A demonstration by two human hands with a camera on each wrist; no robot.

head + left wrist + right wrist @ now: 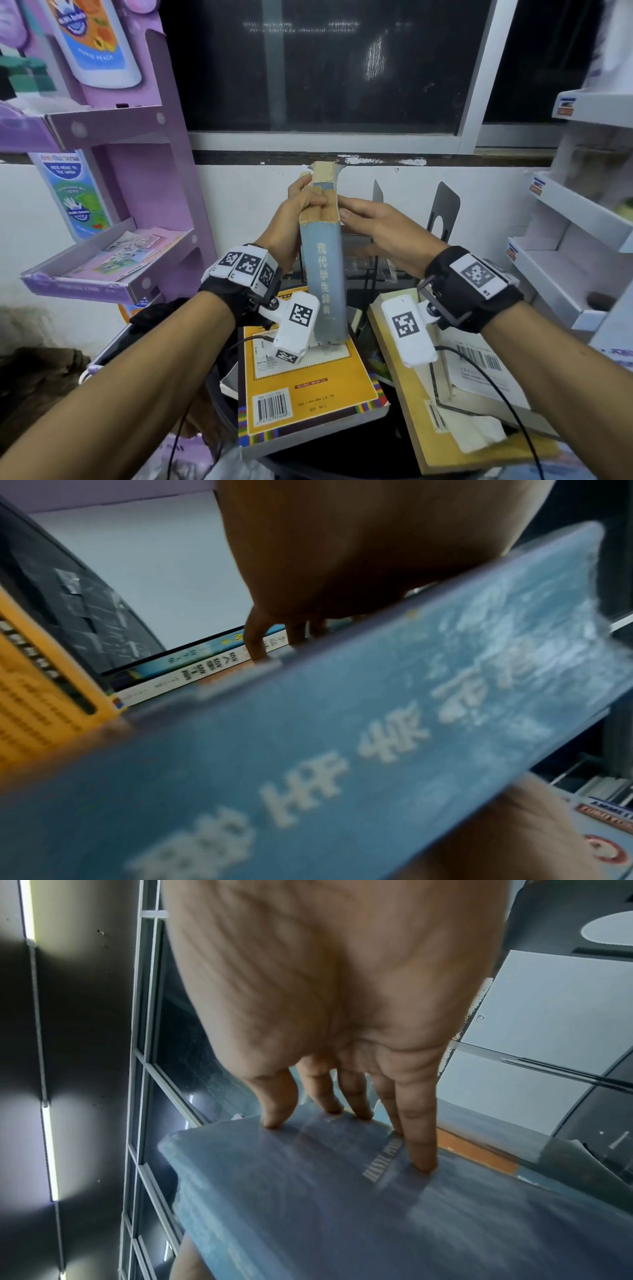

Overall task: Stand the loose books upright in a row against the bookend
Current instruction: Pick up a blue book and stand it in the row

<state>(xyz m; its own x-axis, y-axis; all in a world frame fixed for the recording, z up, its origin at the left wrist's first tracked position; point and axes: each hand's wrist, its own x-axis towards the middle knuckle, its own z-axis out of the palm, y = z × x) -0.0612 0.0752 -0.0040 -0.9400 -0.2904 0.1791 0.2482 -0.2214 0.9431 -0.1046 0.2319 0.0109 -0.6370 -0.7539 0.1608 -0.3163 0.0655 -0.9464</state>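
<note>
Left hand (294,219) curled round the worn blue book (323,270), upright above the yellow book (305,387), right hand (376,222) flat alongside; its torn spine risked peeling short of the bookend (442,212) beyond.

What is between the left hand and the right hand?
In the head view the blue book stands upright between the left hand and the right hand; both touch it.

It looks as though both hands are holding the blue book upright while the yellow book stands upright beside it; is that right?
Not quite: the yellow book lies flat under the blue book, as the head view shows. The left hand and right hand do hold the blue book upright.
</note>
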